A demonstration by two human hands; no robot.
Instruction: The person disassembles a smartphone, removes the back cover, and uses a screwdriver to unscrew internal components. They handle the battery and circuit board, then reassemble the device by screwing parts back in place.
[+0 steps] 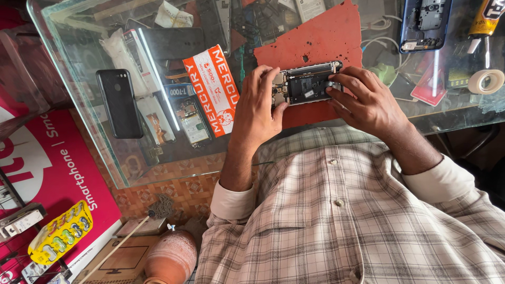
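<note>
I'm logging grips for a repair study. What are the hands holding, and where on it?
Both hold an opened phone: left hand at its left end, right hand at its right end.

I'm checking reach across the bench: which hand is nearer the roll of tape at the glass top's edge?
Right. The right hand grips the opened phone on the end toward the tape roll; the left hand holds the phone's far end.
</note>
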